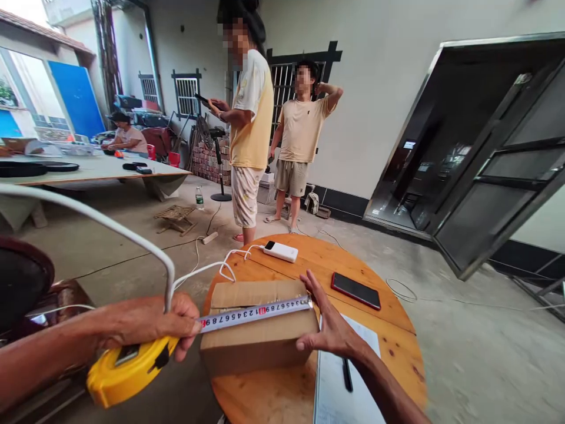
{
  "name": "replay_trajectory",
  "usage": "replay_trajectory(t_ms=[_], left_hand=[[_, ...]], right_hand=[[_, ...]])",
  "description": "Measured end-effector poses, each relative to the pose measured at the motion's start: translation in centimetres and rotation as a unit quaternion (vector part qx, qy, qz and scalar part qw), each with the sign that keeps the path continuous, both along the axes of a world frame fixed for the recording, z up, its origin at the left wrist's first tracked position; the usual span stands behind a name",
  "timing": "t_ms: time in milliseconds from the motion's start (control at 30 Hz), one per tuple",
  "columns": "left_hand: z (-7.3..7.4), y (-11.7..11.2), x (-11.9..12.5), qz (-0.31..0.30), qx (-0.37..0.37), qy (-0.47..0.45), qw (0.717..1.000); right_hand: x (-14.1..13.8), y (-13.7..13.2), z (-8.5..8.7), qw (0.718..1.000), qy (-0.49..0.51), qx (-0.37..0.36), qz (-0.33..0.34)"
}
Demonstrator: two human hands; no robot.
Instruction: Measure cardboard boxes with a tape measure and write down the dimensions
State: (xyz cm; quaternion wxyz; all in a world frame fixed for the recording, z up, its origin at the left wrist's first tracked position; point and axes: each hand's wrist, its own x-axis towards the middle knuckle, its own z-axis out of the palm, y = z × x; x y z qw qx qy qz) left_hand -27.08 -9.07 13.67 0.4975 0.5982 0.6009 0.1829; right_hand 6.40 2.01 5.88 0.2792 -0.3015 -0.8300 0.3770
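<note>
A brown cardboard box (258, 344) sits on a round wooden table (397, 347). A white measuring tape blade (253, 314) is stretched across the box top. My left hand (154, 327) grips the yellow tape measure case (128, 370) at the box's left edge. My right hand (329, 321) rests on the box's right end, fingers stretched, pressing the tape's tip against the edge.
On the table lie a white power bank (281, 251) with a white cable, a dark phone (355, 290), and a sheet of paper (342, 383) with a black pen (347, 374). Two people stand beyond the table; a third sits at a long table (88, 171) far left. An open metal-framed door (498, 176) stands right.
</note>
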Motion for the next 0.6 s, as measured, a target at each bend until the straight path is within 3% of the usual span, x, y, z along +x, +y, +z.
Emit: replay_trajectory(t_ms=[167, 367, 600], left_hand=[[0.3, 1.4, -0.2, -0.021, -0.060, -0.028, 0.998], [0.5, 2.7, 0.2, -0.021, -0.047, -0.022, 0.998], [0.0, 3.5, -1.1, -0.056, -0.048, 0.028, 0.997]], right_hand=[[-0.2, 0.0, -0.6, 0.999, 0.035, -0.012, -0.006], [-0.2, -0.1, -0.5, 0.999, 0.037, -0.020, -0.008], [-0.1, 0.1, -0.4, 1.000, 0.014, -0.005, -0.012]])
